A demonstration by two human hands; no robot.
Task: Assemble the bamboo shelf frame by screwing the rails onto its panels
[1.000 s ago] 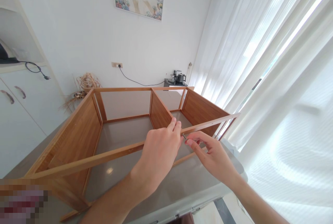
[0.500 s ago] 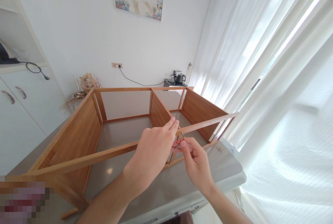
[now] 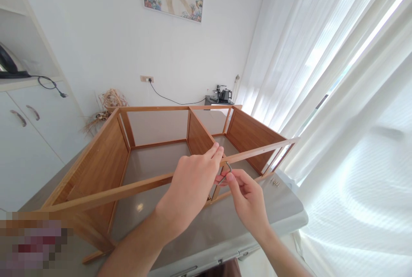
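A brown wooden shelf frame (image 3: 138, 188) lies on the table, split by a middle divider panel (image 3: 201, 132). Over its front rail, where the divider meets it, my left hand (image 3: 193, 187) is closed, with fingers lying along the wood. My right hand (image 3: 247, 193) pinches a bent metal hex key (image 3: 229, 166) between thumb and fingers. The key's short end reaches the front rail just right of my left hand. Whatever fastener it sits in is too small to make out. Several small screws (image 3: 275, 182) lie on the table right of my right hand.
The grey table (image 3: 286, 208) has a rounded right corner. White curtains (image 3: 354, 174) hang close on the right. A black kettle (image 3: 225, 94) stands on a small stand behind the frame. Dried plants (image 3: 111, 99) are at the back left, beside white cabinets (image 3: 35, 140).
The view has shifted slightly, so the scene sits a little further right. Both hands keep their places on the rail and the hex key, with little visible movement.
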